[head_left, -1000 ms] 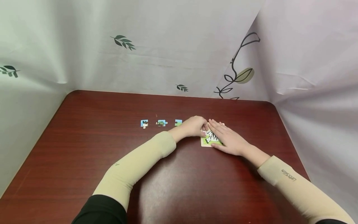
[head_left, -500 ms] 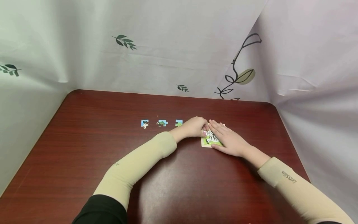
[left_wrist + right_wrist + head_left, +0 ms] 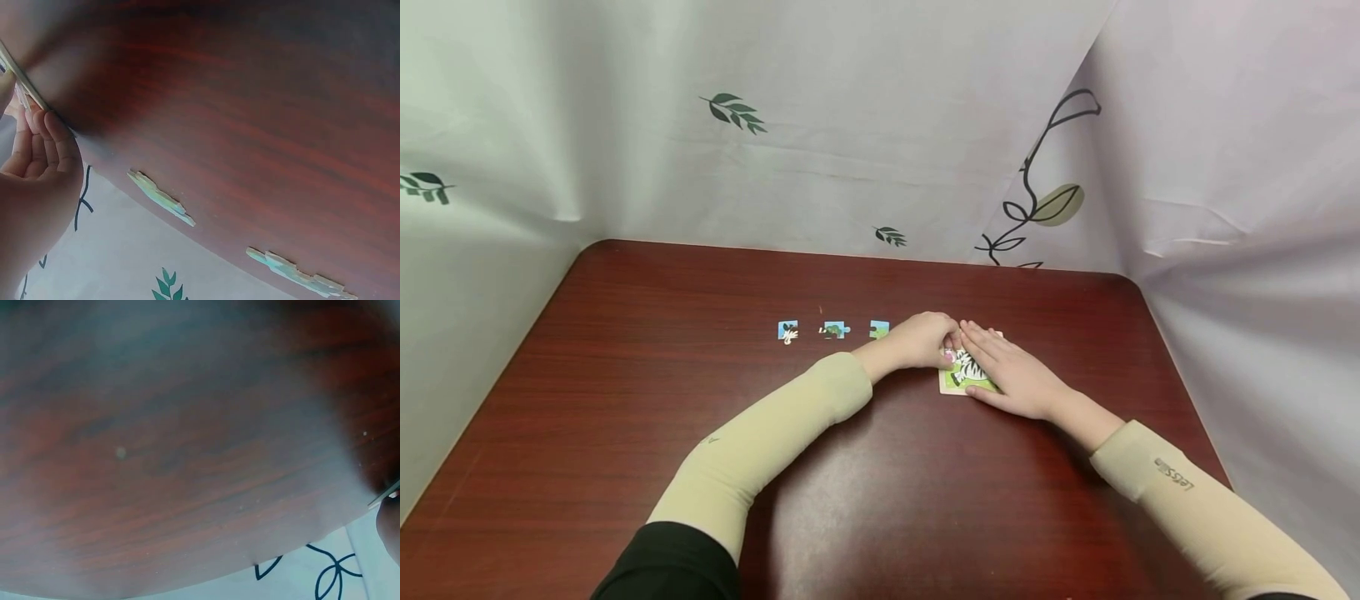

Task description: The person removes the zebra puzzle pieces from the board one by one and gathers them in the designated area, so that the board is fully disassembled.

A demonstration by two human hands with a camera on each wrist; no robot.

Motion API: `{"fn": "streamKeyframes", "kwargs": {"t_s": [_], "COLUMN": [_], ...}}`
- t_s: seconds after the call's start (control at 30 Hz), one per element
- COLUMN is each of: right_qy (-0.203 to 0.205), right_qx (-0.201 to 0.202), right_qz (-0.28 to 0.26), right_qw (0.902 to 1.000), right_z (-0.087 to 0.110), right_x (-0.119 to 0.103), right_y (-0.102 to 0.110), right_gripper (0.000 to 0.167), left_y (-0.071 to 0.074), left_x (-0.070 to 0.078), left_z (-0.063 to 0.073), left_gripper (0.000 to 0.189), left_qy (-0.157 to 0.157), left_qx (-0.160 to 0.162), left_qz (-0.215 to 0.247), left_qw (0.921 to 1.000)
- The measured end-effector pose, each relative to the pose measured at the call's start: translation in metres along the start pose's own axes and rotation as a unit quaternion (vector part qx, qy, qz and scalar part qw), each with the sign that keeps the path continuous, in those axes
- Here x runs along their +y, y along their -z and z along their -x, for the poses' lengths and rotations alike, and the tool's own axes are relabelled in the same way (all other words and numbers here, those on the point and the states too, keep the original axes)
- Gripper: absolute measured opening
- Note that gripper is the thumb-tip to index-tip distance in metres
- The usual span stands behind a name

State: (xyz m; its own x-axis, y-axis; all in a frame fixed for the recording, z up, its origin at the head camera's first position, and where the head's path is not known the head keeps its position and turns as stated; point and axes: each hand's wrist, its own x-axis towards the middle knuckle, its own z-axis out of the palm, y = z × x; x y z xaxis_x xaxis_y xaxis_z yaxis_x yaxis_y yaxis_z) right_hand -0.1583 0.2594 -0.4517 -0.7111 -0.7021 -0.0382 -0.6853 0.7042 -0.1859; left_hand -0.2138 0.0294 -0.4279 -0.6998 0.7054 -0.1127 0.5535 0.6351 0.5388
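Observation:
A small square jigsaw board [image 3: 946, 387] with a zebra picture on green lies flat on the table. My right hand [image 3: 1011, 371] rests across its right part with the fingers straight and the thumb on the lower edge. My left hand [image 3: 925, 340] is at the board's left side, its fingers and thumb curled around a jigsaw piece [image 3: 24, 99] that they mostly hide. Where that piece sits against the board cannot be made out. The right wrist view catches just a bit of a hand [image 3: 390, 528] at the board's edge [image 3: 382, 495].
Left of the board, three loose jigsaw pieces lie in a row: one with a zebra's head [image 3: 787, 331], one blue and green [image 3: 835, 330], and one close to my left wrist [image 3: 880, 329]. A pale curtain [image 3: 820, 167] borders the brown table [image 3: 880, 500].
Both hands stay in place on the board. The left fingers shift very slightly, and a pink spot of the picture shows more clearly beside the left thumb. The loose pieces lie as before.

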Motion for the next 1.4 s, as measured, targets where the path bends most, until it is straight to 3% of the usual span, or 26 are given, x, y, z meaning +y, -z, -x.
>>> {"fn": "streamKeyframes", "kwargs": {"t_s": [0.2,0.4,0.63,1.1,1.27,1.4], "right_qy": [-0.002,-0.006,-0.007,-0.005,-0.006,-0.003], "right_qx": [-0.002,-0.004,-0.003,0.000,-0.002,0.000], "right_qz": [0.002,0.003,-0.004,-0.002,-0.002,-0.004], "right_qw": [1.0000,1.0000,1.0000,1.0000,1.0000,1.0000], "right_z": [0.000,-0.001,0.000,-0.001,0.000,0.000], "right_x": [0.001,0.002,0.001,0.000,0.001,0.001], "right_y": [0.001,0.000,-0.001,-0.001,-0.001,-0.001], "right_gripper": [0.085,0.086,0.086,0.087,0.085,0.084], "left_y": [0.002,0.007,0.012,0.004,0.003,0.000], "left_x": [0.000,-0.003,0.001,-0.006,-0.005,-0.002], "left_z": [0.000,0.000,0.002,0.004,0.003,0.001], "left_gripper": [0.016,0.005,0.007,0.005,0.007,0.013], "left_qy": [-0.011,-0.027,-0.037,-0.042,-0.040,-0.036], "left_qx": [0.013,0.022,0.010,0.028,0.015,-0.004], "left_qz": [0.007,0.043,0.066,0.097,0.099,0.070], "left_qw": [0.9998,0.9985,0.9971,0.9940,0.9942,0.9969]}}
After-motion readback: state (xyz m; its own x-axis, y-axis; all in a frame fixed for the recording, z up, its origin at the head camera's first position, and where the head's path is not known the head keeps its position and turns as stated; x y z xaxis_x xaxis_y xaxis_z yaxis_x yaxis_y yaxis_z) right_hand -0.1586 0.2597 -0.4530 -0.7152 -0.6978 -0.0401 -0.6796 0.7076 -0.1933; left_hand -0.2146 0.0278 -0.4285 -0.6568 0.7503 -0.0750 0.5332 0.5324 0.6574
